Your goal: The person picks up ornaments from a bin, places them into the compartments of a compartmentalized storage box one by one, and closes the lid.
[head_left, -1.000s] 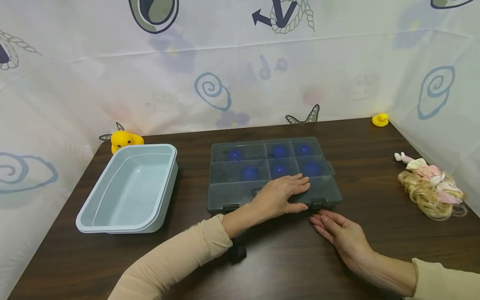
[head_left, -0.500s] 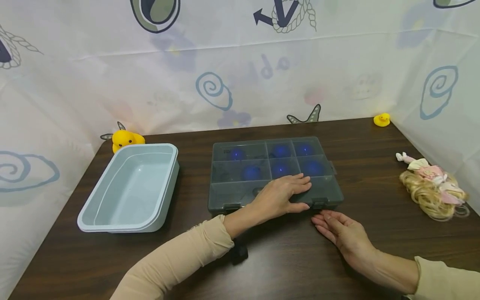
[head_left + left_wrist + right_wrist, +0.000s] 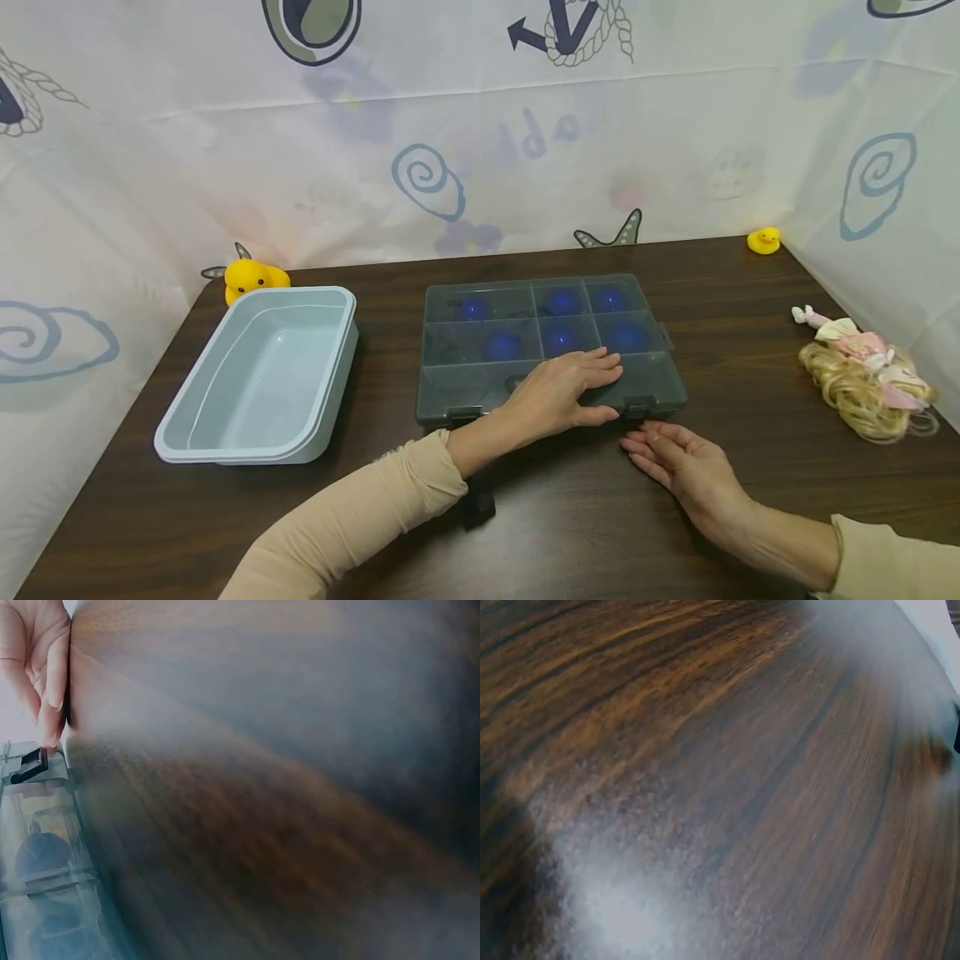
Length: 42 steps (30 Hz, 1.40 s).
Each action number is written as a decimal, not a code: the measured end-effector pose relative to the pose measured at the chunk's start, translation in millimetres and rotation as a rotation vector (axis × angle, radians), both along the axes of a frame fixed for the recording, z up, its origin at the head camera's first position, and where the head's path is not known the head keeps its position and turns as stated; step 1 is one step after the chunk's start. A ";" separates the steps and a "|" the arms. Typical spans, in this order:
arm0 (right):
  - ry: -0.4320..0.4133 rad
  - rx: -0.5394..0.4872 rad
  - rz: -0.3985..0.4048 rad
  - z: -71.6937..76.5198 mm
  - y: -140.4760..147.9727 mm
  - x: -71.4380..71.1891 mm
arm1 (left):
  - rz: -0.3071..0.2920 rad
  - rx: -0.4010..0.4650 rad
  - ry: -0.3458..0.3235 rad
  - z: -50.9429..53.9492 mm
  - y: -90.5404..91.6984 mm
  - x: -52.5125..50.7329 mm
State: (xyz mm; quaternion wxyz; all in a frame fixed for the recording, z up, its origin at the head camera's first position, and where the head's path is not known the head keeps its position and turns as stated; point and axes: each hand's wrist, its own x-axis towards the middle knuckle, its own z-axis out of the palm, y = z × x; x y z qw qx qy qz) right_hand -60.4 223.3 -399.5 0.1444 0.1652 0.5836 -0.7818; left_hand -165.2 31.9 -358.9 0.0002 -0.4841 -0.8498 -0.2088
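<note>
A translucent grey compartment box [image 3: 465, 387] lies on the table with its lid down. Through the lid several blue round things [image 3: 473, 309] show, one to a compartment in the two back rows. My left hand [image 3: 551, 392] rests on the front right part of the lid, fingers extended and thumb along the front edge. Palm turned up, my right hand [image 3: 693, 475] has its fingertips at the front edge, just below the right-hand latch [image 3: 639, 407]. The left wrist view shows those fingertips [image 3: 51, 739] touching or very near the dark latch. No hand shows in the right wrist view.
A pale blue basin [image 3: 330, 417], apparently two nested, stands to the left. Yellow ducks [image 3: 251, 277] sit at the back left and back right. A blond doll [image 3: 862, 375] lies on the right. Beneath my left forearm is a small black object [image 3: 478, 507].
</note>
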 end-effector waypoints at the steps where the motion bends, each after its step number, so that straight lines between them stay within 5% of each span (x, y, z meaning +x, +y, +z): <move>1: 0.001 0.002 0.005 -0.1 0.3 -0.1 | 0.000 -0.001 0.004 -0.1 -0.1 0.3; 14: 0.084 0.064 -0.023 -1.4 -3.4 3.7 | 0.002 0.002 0.002 -0.3 -0.4 -0.3; 20: 0.040 0.131 -0.020 3.9 -5.8 -4.3 | 0.010 0.005 -0.005 -0.6 -0.8 -1.2; 37: -0.017 0.167 0.097 9.1 -2.0 -14.8 | -0.016 0.045 -0.001 -3.8 -0.7 -5.3; 42: -0.010 0.165 0.203 8.8 1.8 -10.7 | -0.013 0.024 -0.023 -6.7 0.5 -2.4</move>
